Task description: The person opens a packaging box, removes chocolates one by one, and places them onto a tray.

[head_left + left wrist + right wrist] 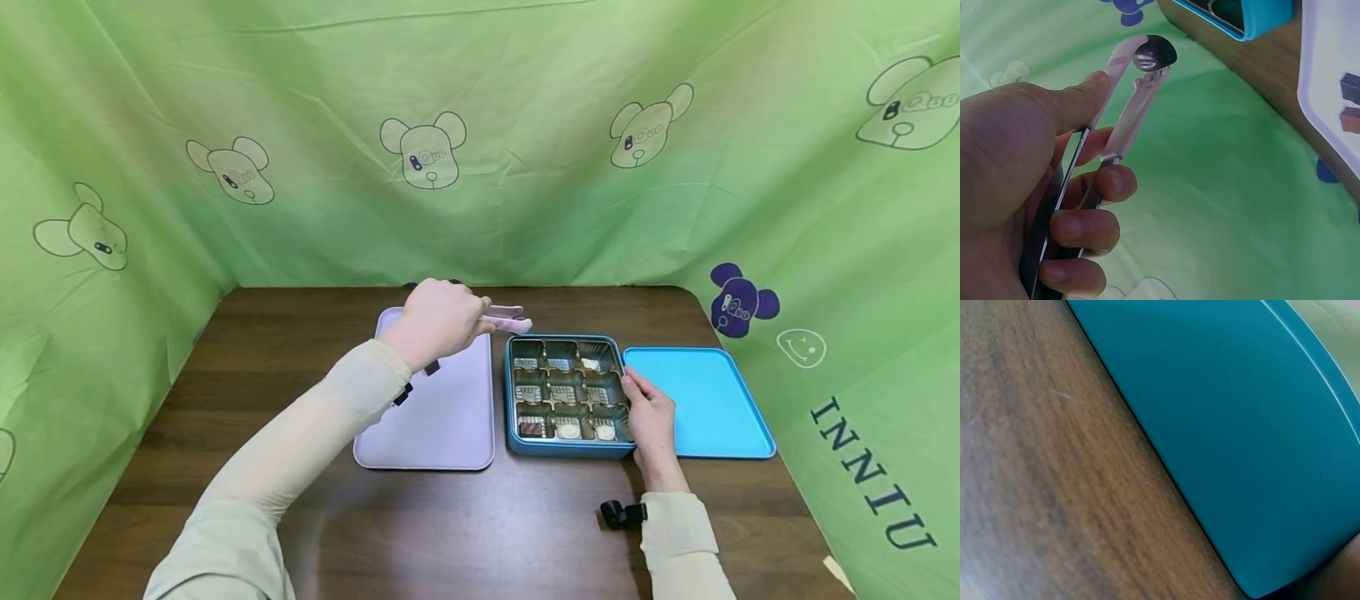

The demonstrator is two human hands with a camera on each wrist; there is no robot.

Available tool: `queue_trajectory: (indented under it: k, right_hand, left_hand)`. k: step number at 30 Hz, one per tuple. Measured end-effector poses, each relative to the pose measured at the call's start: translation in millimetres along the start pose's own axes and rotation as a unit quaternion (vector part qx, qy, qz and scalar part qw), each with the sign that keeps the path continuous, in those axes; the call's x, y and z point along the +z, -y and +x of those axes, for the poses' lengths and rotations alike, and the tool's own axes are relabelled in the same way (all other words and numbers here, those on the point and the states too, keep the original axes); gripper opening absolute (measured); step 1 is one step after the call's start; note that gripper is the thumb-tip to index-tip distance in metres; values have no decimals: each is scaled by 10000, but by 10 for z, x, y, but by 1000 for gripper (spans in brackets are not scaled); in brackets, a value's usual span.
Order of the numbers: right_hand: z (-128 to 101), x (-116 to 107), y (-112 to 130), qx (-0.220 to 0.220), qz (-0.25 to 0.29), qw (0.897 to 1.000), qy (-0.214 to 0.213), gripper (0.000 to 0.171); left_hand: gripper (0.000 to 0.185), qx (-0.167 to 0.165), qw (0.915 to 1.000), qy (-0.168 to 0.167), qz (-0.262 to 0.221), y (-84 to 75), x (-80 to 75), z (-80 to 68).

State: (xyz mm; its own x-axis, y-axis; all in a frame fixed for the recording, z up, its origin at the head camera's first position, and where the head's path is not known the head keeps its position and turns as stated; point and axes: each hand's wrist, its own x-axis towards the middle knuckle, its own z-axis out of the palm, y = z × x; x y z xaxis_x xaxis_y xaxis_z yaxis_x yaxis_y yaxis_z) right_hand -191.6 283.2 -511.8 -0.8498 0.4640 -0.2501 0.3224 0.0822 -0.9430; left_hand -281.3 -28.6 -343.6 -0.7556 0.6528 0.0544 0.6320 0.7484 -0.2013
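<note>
Tongs (1129, 106): we grip them in our left hand (437, 321), thumb and curled fingers around the arms, tips above the lilac tray's (442, 425) far edge.
Right hand (651, 417): we rest relaxed fingers against the blue box's (567, 450) right wall.
Lid (708, 404): flat, just right of the box.
</note>
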Motion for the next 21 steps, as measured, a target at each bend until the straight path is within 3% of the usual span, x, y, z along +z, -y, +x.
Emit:
queue_trajectory:
  k: [21]
  right_hand:
    - [2,3,12,24,-26,10000,0,50]
  left_hand:
    - [31,-454,9983,235,-265,297,357,-247]
